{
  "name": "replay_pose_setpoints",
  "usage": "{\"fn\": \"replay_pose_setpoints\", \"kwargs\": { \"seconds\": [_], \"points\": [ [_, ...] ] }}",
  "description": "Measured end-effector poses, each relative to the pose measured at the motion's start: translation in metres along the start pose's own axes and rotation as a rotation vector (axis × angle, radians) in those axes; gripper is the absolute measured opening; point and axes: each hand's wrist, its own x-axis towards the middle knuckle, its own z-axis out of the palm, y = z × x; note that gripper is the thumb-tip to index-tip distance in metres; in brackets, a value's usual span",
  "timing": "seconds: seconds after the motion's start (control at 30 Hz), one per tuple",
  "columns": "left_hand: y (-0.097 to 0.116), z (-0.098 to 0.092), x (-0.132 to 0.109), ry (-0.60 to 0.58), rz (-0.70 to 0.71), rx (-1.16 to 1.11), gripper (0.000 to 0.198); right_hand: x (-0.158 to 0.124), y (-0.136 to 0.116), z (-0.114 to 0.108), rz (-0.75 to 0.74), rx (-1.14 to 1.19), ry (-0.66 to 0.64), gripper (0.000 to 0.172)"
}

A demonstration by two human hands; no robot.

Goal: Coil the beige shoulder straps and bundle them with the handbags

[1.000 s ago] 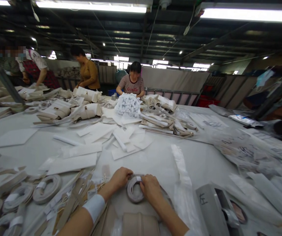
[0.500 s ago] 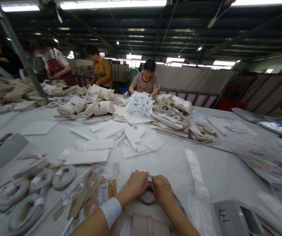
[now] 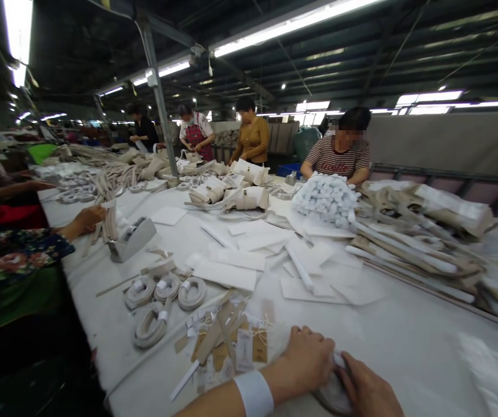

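Observation:
Both my hands meet at the bottom of the view on a coiled beige strap (image 3: 334,394), mostly hidden under them. My left hand (image 3: 307,359), with a white band on the wrist, is closed over the coil's top. From the right side, my right hand (image 3: 368,389) grips the same coil. Just left of my hands lie loose paper tags and flat beige strips (image 3: 226,341) on the white table (image 3: 405,341).
Several coiled straps (image 3: 166,292) lie further left, beside a grey tape dispenser (image 3: 133,238). White sheets (image 3: 240,260), a white bundle (image 3: 326,200) and beige bags (image 3: 244,197) cover the table's middle. A co-worker's arm (image 3: 44,237) reaches in at left; other people stand or sit along the far side.
The view has swung left, so my hands sit lower right in frame. They have closed together over the coiled strap, which was open and visible a second ago.

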Motion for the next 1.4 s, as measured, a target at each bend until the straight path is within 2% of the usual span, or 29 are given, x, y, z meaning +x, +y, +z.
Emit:
{"fn": "replay_pose_setpoints", "kwargs": {
  "seconds": [0.07, 0.13, 0.23, 0.33, 0.43, 0.53, 0.63, 0.7, 0.73, 0.8, 0.87, 0.93, 1.0, 1.07, 1.13, 1.23, 1.33, 1.4],
  "points": [
    [-0.024, -0.019, -0.019, 0.101, -0.097, 0.001, 0.033, -0.001, -0.003, -0.001, 0.013, -0.007, 0.008, 0.038],
    [-0.058, -0.037, -0.044, 0.218, -0.251, 0.028, 0.043, -0.002, -0.006, -0.002, 0.041, -0.015, 0.004, 0.039],
    [-0.111, -0.054, -0.081, 0.393, -0.543, 0.069, 0.045, -0.003, -0.011, -0.004, 0.071, -0.009, -0.018, 0.039],
    [-0.146, -0.060, -0.106, 0.400, -0.604, -0.033, 0.023, -0.003, -0.014, -0.007, 0.090, -0.005, -0.037, 0.037],
    [-0.155, -0.067, -0.116, 0.460, -0.605, -0.138, 0.036, -0.002, -0.016, -0.014, 0.094, -0.009, -0.049, 0.035],
    [-0.143, -0.073, -0.117, 0.536, -0.593, -0.277, 0.043, -0.004, -0.029, -0.029, 0.100, -0.029, 0.085, 0.037],
    [-0.115, -0.063, -0.115, 0.577, -0.537, -0.379, 0.044, -0.011, -0.063, -0.052, 0.129, 0.143, 0.276, 0.042],
    [-0.090, -0.046, -0.113, 0.594, -0.400, -0.351, 0.039, -0.017, -0.095, -0.067, 0.235, 0.428, 0.250, 0.046],
    [-0.076, -0.035, -0.112, 0.582, -0.303, -0.305, 0.036, -0.018, -0.111, -0.073, 0.314, 0.582, 0.174, 0.050],
    [-0.049, -0.012, -0.111, 0.496, -0.085, -0.178, 0.036, -0.020, -0.137, -0.079, 0.471, 0.854, 0.052, 0.058],
    [-0.024, 0.008, -0.109, 0.372, 0.121, -0.072, 0.038, -0.021, -0.148, -0.080, 0.557, 0.996, 0.046, 0.058],
    [-0.004, 0.020, -0.107, 0.271, 0.296, -0.031, 0.038, -0.025, -0.143, -0.081, 0.618, 1.008, 0.106, 0.053],
    [0.010, 0.022, -0.101, 0.187, 0.393, -0.069, 0.035, -0.034, -0.128, -0.086, 0.696, 0.950, 0.179, 0.051],
    [0.016, 0.015, -0.089, 0.152, 0.346, -0.161, 0.031, -0.046, -0.107, -0.094, 0.788, 0.931, 0.222, 0.052],
    [0.016, 0.004, -0.069, 0.142, 0.192, -0.205, 0.029, -0.059, -0.090, -0.103, 0.859, 0.985, 0.186, 0.052],
    [0.010, -0.004, -0.033, 0.007, 0.024, -0.088, 0.033, -0.076, -0.077, -0.110, 0.922, 1.140, -0.038, 0.047],
    [0.005, 0.004, -0.002, -0.162, 0.018, 0.018, 0.053, -0.084, -0.078, -0.111, 0.930, 1.236, -0.220, 0.042],
    [0.003, 0.013, 0.011, -0.227, 0.024, 0.055, 0.048, -0.083, -0.081, -0.111, 0.946, 1.247, -0.275, 0.040]
  ]
}}
